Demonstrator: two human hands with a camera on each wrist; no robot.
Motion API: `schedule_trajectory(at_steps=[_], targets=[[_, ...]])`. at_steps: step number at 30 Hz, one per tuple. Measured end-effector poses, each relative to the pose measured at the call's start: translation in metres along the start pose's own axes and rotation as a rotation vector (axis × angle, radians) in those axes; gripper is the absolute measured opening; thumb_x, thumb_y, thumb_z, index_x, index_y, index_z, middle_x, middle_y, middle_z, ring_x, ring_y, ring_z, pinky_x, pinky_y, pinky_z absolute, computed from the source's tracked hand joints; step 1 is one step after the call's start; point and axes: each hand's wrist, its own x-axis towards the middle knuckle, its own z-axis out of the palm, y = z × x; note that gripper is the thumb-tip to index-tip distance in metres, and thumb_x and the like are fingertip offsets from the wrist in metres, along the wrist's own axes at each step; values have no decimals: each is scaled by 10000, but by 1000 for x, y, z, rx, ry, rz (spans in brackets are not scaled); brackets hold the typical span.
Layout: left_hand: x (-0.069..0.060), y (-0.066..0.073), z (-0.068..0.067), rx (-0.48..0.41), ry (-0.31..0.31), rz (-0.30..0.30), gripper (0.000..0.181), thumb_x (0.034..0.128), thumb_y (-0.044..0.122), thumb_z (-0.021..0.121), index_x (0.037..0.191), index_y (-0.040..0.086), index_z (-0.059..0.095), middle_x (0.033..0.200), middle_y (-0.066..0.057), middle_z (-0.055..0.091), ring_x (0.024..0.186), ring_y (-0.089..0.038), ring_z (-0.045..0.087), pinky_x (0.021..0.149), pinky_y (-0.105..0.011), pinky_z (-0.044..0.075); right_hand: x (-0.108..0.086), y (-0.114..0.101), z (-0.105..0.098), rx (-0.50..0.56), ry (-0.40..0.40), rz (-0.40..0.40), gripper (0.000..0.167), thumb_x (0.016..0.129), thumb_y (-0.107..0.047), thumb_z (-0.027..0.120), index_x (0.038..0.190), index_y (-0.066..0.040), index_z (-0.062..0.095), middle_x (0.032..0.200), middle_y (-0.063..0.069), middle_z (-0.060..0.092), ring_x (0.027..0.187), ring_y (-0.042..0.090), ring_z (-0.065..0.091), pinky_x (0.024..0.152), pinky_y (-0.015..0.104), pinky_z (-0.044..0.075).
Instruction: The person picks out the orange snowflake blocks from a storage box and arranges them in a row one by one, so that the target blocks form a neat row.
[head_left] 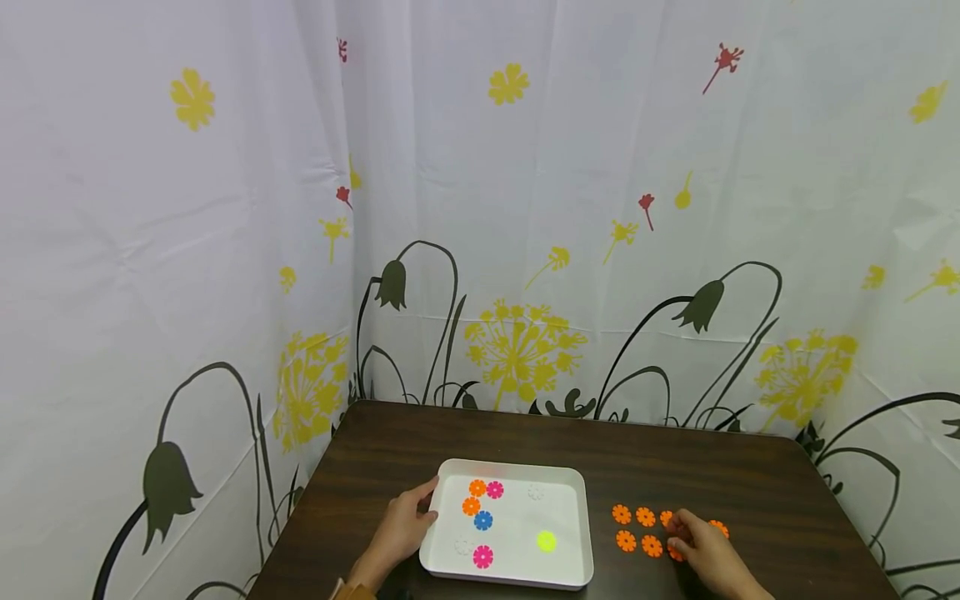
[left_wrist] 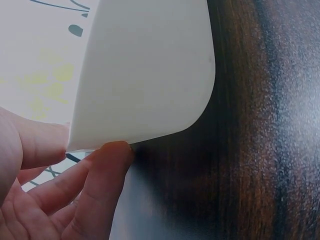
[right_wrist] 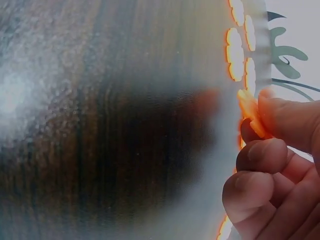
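Observation:
A white tray [head_left: 517,560] lies on the dark table. My left hand [head_left: 401,521] pinches its left side between thumb and fingers, and the left wrist view shows the tray's corner [left_wrist: 150,75] above my fingertips. Inside the tray are orange, pink, blue [head_left: 483,521], yellow [head_left: 547,542] and clear flower-shaped discs. To the right, my right hand [head_left: 705,546] is over a group of orange flower-shaped discs [head_left: 626,541]. In the right wrist view, thumb and index finger pinch an orange disc [right_wrist: 254,114]; my hand partly hides others in the head view.
The brown wooden table [head_left: 570,437] reaches back to a white curtain [head_left: 465,167] printed with flowers. More curtain hangs along the left and right sides. Orange discs lie in rough rows to the tray's right, one [head_left: 718,529] beyond my right hand.

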Motion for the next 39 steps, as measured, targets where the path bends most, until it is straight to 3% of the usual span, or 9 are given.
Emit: schedule_trajectory(at_steps=[8,22,30,39], targets=[[0,2,1,-3,-9,-13,586,943,-51,714,1505,-37,547,1308,-284,686,905,-213,706,775,-396,636,-1,0,-1,13,-13,2,158,970,-100,735,1048,-47,608,847,15,643,721,131,584,593,299,489],[1,0,2,-7,2,6,581,937,-68,711,1495,-51,551,1329,-307,671,886,-215,706,748,-383,635,2,3,3,-28,3,16,176,947,-84,758,1063,-25,640,868,-3,672,736,122,612,620,286,504],[0,-1,3,-2,2,-2,587,936,-49,721,1500,-30,557,1354,-304,661,853,-197,673,735,-367,625,2,-1,4,-158,59,68,152,922,-111,795,1017,-102,677,900,-3,613,753,127,546,638,294,475],[-1,0,2,-6,6,10,576,939,-58,708,1494,-46,554,1346,-315,661,893,-219,696,752,-387,630,1,-16,-8,-250,135,30,49,994,-143,722,980,-137,675,906,-21,615,761,99,564,632,301,477]])
